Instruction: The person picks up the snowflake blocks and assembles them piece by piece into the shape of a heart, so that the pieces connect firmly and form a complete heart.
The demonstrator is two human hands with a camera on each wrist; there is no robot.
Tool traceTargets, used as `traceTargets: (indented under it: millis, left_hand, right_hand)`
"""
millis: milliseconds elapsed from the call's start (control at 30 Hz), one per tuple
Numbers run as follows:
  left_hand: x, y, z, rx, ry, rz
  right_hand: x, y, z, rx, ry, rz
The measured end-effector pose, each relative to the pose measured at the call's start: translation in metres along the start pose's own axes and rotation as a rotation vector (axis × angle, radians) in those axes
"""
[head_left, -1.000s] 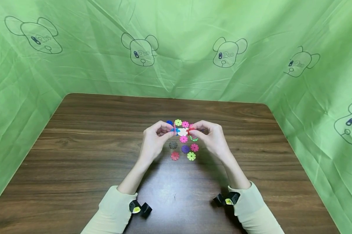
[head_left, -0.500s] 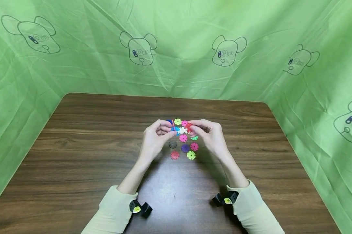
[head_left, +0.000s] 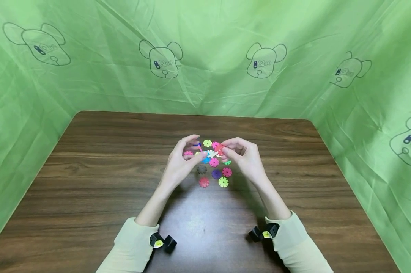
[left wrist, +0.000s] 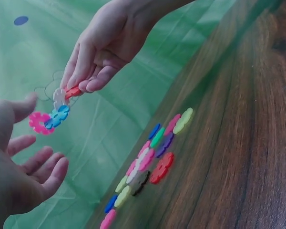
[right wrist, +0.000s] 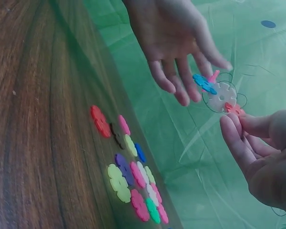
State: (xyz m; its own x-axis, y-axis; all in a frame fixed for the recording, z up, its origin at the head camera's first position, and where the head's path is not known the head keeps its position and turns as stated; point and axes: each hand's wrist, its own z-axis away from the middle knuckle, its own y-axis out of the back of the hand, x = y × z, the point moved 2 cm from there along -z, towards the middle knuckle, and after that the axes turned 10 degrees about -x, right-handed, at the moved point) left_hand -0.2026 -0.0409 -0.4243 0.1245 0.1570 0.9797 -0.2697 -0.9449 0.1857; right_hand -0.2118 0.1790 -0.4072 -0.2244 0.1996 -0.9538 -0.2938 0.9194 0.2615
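My right hand (head_left: 249, 161) pinches a red notched plastic disc (right wrist: 234, 109) between thumb and fingertips. Slotted onto it is a white disc (right wrist: 221, 97), followed by a blue disc (left wrist: 57, 117) and a pink disc (left wrist: 40, 123), making a short chain. Raised over the table, the chain is held at its red end alone. My left hand (head_left: 177, 163) is spread beside the blue and pink end, thumb and fingers apart with nothing between them. In the left wrist view its thumb points toward the pink disc.
Several loose notched discs lie flat in a cluster beneath the hands, among them a purple disc (head_left: 216, 174), a grey disc (head_left: 202, 169) and a yellow-green disc (head_left: 223, 182). The brown wooden table (head_left: 106, 197) has green cloth (head_left: 212, 87) behind and at its sides.
My left hand has let go of the chain's blue and pink end, and its fingers have spread. The right hand keeps its pinch, with the red disc turned more face-on.
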Motion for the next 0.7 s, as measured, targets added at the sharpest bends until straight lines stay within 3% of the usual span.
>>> traceTargets:
  millis: [167, 300, 700]
  left_hand:
    - [0.0, -0.001, 0.001, -0.005, -0.071, -0.117]
    - [-0.001, -0.004, 0.002, -0.015, -0.084, -0.221]
    - [-0.002, -0.008, 0.0, -0.03, -0.128, -0.38]
  right_hand:
    - [0.001, -0.006, -0.001, -0.048, 0.006, 0.01]
    - [0.002, -0.013, 0.0, -0.095, 0.029, 0.057]
    - [-0.001, -0.021, 0.003, -0.157, 0.079, 0.151]
